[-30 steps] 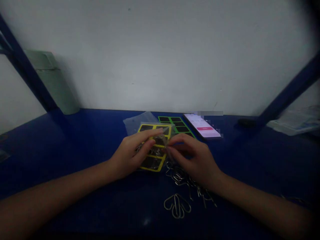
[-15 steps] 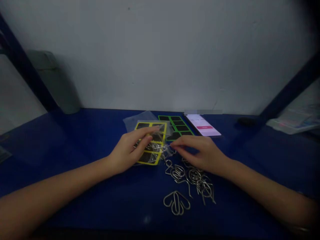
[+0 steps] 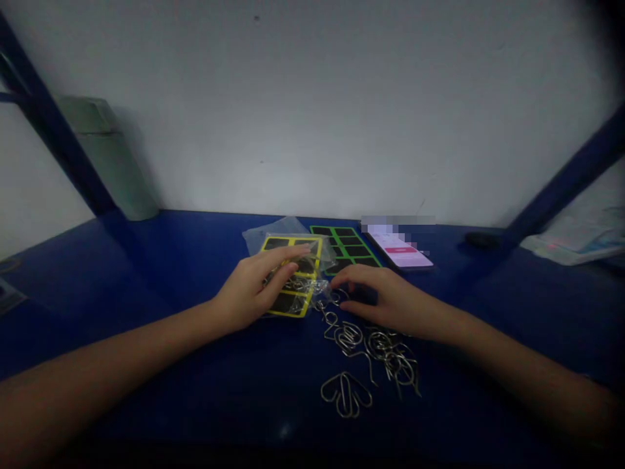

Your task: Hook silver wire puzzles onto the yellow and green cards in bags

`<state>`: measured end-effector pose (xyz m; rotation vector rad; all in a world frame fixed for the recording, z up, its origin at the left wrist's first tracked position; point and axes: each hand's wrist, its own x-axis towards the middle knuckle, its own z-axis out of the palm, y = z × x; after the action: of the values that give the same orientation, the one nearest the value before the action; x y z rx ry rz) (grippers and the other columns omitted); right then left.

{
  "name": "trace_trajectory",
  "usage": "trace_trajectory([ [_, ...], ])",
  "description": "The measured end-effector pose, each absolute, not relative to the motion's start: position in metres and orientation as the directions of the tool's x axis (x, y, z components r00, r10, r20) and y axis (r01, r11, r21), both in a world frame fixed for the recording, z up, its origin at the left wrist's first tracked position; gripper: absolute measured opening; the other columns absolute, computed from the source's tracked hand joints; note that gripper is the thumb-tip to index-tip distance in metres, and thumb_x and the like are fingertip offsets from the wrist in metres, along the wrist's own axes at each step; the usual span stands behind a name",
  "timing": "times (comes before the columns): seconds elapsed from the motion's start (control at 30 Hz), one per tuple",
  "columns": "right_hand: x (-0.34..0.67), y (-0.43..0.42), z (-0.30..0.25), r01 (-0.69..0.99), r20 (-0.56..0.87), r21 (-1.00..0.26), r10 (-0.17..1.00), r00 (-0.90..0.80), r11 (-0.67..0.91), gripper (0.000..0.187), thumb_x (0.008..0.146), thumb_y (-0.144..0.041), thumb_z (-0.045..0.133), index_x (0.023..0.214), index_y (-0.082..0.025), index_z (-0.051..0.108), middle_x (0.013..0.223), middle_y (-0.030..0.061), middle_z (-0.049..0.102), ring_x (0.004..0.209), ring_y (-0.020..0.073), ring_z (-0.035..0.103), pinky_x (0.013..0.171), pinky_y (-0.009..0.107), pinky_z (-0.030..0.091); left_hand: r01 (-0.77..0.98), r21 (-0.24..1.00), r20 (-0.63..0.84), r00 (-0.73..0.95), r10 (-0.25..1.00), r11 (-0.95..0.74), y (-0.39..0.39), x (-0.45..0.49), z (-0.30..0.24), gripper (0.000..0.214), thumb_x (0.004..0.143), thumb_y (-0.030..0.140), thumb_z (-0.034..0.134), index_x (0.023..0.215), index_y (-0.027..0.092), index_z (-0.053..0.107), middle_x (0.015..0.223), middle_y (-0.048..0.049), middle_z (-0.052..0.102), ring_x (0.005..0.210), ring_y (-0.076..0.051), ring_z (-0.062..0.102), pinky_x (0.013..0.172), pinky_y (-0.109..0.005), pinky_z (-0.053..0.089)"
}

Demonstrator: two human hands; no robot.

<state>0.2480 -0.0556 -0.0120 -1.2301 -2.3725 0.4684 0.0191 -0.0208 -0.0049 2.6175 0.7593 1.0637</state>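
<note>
My left hand (image 3: 254, 290) rests on a clear plastic bag (image 3: 312, 281) that lies over a yellow-framed card with black panels (image 3: 289, 301); its fingers pinch the bag, which holds bent wire pieces. My right hand (image 3: 385, 301) lies just right of the bag's open end, fingers curled low over the blue table (image 3: 170, 273), touching a wire piece (image 3: 331, 311) near the bag mouth. A heap of metal wire puzzle pieces (image 3: 385, 352) lies in front of my right hand. A heart-shaped wire piece (image 3: 346, 394) sits nearer to me.
A green-framed card with black panels (image 3: 349, 242) and a lit phone (image 3: 398, 249) lie behind the hands. A second clear bag (image 3: 266, 231) sits behind the yellow card. Blue frame struts (image 3: 58, 150) slant at both sides; a grey-green box (image 3: 110, 163) stands back left.
My right hand has moved down and away from the bag's top toward the wire pieces at the bag mouth. The bag and yellow card now lie lower under my left hand.
</note>
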Motion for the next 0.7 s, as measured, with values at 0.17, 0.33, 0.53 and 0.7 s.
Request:
trace_trajectory([
  [0.17,0.2476,-0.0595,-0.0067,0.683,0.124,-0.559,0.862,-0.492,0.47,0.032,0.067,-0.025,0.063,0.097,-0.022,0.053,0.074,-0.0012,0.05,0.059,0.0106,0.044,0.051,0.024,0.038,0.387,0.378,0.58,0.61,0.541,-0.841,-0.021,0.0188,-0.0049,0.03,0.087,0.021,0.035,0.111,0.014,0.051,0.114,-0.0065,0.056,0.104,-0.015,0.052,0.091,-0.028,0.041],
  [0.33,0.2472,-0.0589,-0.0109,0.579,0.076,-0.738,0.895,-0.439,0.347,0.027,0.069,-0.023,0.06,0.094,-0.02,0.052,0.067,-0.0039,0.046,0.046,0.006,0.039,0.041,0.021,0.031,0.391,0.391,0.578,0.6,0.552,-0.834,-0.0206,0.0186,-0.0051,0.029,0.087,0.023,0.036,0.11,0.015,0.052,0.113,-0.0056,0.056,0.104,-0.015,0.052,0.091,-0.029,0.041],
  [0.53,0.247,-0.0584,-0.0107,0.618,0.081,-0.705,0.906,-0.416,0.347,0.024,0.071,-0.026,0.058,0.094,-0.02,0.056,0.063,-0.0026,0.048,0.05,0.0084,0.043,0.045,0.022,0.035,0.387,0.378,0.583,0.606,0.541,-0.841,-0.0211,0.019,-0.0057,0.03,0.087,0.022,0.035,0.111,0.015,0.052,0.113,-0.0059,0.057,0.104,-0.015,0.052,0.091,-0.029,0.041],
  [0.7,0.2495,-0.0596,-0.0063,0.694,0.075,-0.592,0.885,-0.459,0.41,0.033,0.068,-0.032,0.062,0.099,-0.023,0.057,0.076,0.0006,0.055,0.058,0.0109,0.046,0.05,0.025,0.038,0.394,0.36,0.568,0.626,0.533,-0.846,-0.0195,0.0179,-0.0067,0.03,0.088,0.021,0.034,0.113,0.014,0.05,0.114,-0.0061,0.056,0.105,-0.014,0.051,0.091,-0.028,0.041],
])
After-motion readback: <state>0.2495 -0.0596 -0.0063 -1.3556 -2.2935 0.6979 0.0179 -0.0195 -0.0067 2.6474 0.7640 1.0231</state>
